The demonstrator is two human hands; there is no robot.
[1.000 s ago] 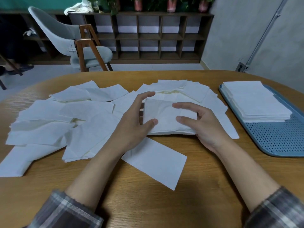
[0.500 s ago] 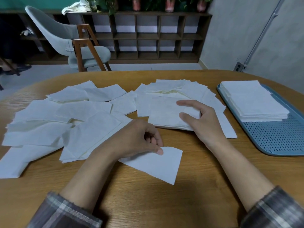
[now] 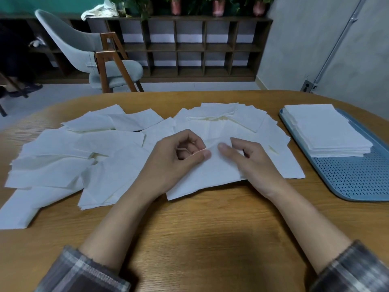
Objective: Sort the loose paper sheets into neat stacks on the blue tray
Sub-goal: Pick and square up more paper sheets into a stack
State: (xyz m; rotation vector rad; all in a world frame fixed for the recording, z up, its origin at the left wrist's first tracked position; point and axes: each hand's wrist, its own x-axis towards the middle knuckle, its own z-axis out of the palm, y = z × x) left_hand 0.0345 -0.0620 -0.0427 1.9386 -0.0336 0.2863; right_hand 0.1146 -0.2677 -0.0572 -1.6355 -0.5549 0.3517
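From the head camera, both your hands meet at the middle of the tabletop (image 3: 200, 239) on 1 white sheet (image 3: 210, 175). Its near edge runs left to right across you, the right end a little farther away. Your hands cover too much of it to settle its long axis. Your left hand (image 3: 174, 163) has its fingers curled and pinches the sheet's far edge between thumb and forefinger, where the paper creases upward. Your right hand (image 3: 254, 165) lays its thumb on the same sheet just beside the left thumb, with its fingers curled over the far side — so both hands are holding paper.

Half a second ago this sheet lay alone nearer to you, under your curled left hand, while the right hand held the small pile. Now the sheet sits up on that pile, and the left hand has come up beside the right.

The blue tray (image 3: 357, 186) lies at your right, well apart from the hands. It carries 1 squared stack (image 3: 324, 127) on its far half, and its perforated near half is bare. The loose sheets (image 3: 84, 161) spread overlapping across the left and far middle of the tabletop. Beyond stand a grey chair (image 3: 84, 51) and a dark shelf unit (image 3: 189, 45).
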